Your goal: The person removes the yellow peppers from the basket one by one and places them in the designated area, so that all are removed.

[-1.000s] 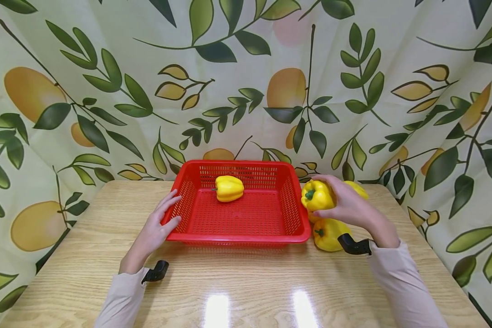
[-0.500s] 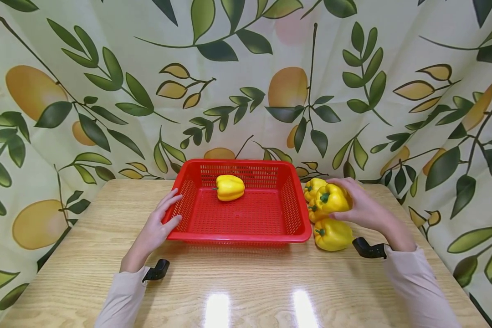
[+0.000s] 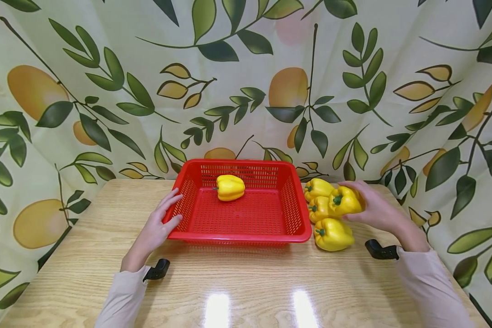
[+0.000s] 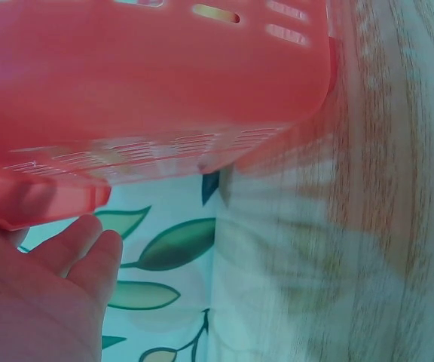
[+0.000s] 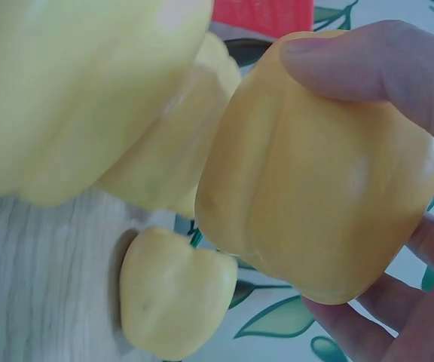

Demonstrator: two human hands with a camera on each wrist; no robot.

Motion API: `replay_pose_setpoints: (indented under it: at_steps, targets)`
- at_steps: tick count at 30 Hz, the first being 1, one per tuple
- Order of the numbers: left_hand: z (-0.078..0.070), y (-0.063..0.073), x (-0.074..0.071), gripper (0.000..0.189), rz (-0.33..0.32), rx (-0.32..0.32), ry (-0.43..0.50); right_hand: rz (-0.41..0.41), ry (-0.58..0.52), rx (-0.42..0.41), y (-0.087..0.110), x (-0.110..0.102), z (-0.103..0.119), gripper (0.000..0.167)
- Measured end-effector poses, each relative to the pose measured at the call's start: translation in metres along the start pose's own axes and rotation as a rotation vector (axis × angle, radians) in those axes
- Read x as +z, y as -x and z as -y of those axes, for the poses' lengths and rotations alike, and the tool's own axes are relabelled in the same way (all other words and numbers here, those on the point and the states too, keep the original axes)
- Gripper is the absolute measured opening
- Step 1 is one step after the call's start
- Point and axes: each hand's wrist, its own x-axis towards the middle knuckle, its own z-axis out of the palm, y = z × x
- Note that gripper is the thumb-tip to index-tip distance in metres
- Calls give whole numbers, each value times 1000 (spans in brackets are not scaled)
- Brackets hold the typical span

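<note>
My right hand (image 3: 379, 212) holds a yellow bell pepper (image 3: 347, 202) between thumb and fingers, its green stem turned toward the basket; the right wrist view shows the thumb across the held pepper (image 5: 315, 173). Three more yellow peppers lie right of the basket: one at the back (image 3: 317, 188), one in the middle (image 3: 320, 209) partly overlapped by the held one, and one in front (image 3: 333, 234). My left hand (image 3: 156, 228) rests on the left rim of a red plastic basket (image 3: 238, 238), fingers extended and thumb spread. Inside the basket, toward the back, lies one yellow pepper (image 3: 230, 188).
The basket stands on a light wooden table (image 3: 229, 282) close to the back edge. Behind and beside it hangs a curtain (image 3: 238, 68) printed with leaves and fruit. Each wrist wears a black camera mount, such as the right one (image 3: 381, 249).
My right hand has moved right, away from the basket, carrying the pepper past the others, so the back and middle peppers show more fully. My left hand has stayed on the rim.
</note>
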Motion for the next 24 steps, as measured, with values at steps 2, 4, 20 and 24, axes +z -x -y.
replay_pose_setpoints:
  at_steps: [2,4,20,24]
  targets:
    - [0,0,0,54,0,-2,2,-5,9,-5,2,0,-3,79]
    - [0,0,0,54,-1,-4,1,-12,14,-16,3,0,-7,79]
    - [3,0,0,54,0,-2,-16,-40,50,18,15,1,-32,78]
    - [5,-1,1,55,1,-3,-15,-41,40,22,17,1,-38,79]
